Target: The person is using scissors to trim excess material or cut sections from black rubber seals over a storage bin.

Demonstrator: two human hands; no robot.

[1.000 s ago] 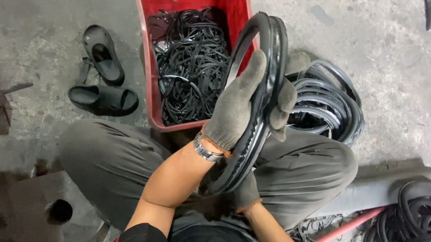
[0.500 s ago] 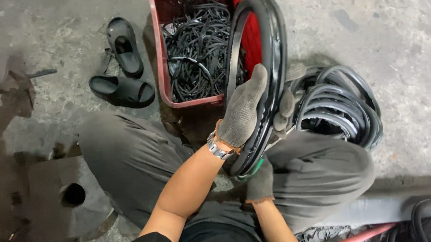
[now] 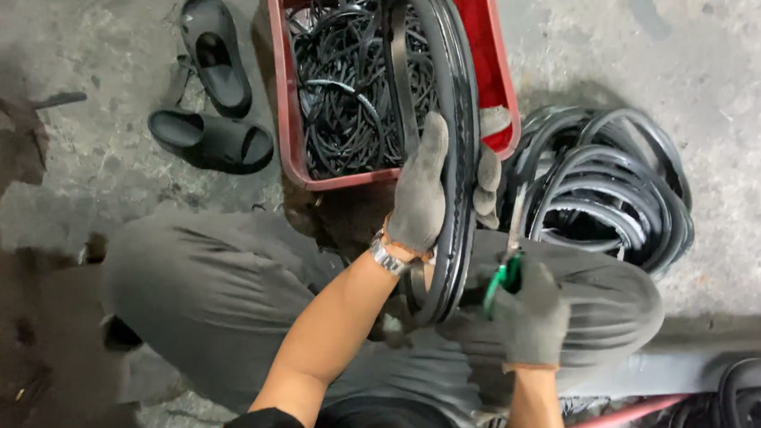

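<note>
My left hand [image 3: 427, 190], in a grey glove, grips a large black rubber ring [image 3: 452, 89] held upright over my lap. Its fingers wrap around the ring's rim. My right hand [image 3: 529, 310], also gloved, holds a small green-handled cutting tool [image 3: 501, 277] against the ring's lower edge. Behind the ring stands a red crate [image 3: 498, 60] full of thin black rubber strips [image 3: 343, 86].
A pile of black rubber rings [image 3: 609, 185] lies on the concrete floor to the right. Two black sandals [image 3: 210, 101] lie at the left of the crate. More rings [image 3: 754, 394] show at the bottom right corner beside a red bar [image 3: 625, 414].
The view has shifted, so the crate and sandals sit further right and lower. My right hand has come out from beneath the ring to its right side, with the green tool now showing.
</note>
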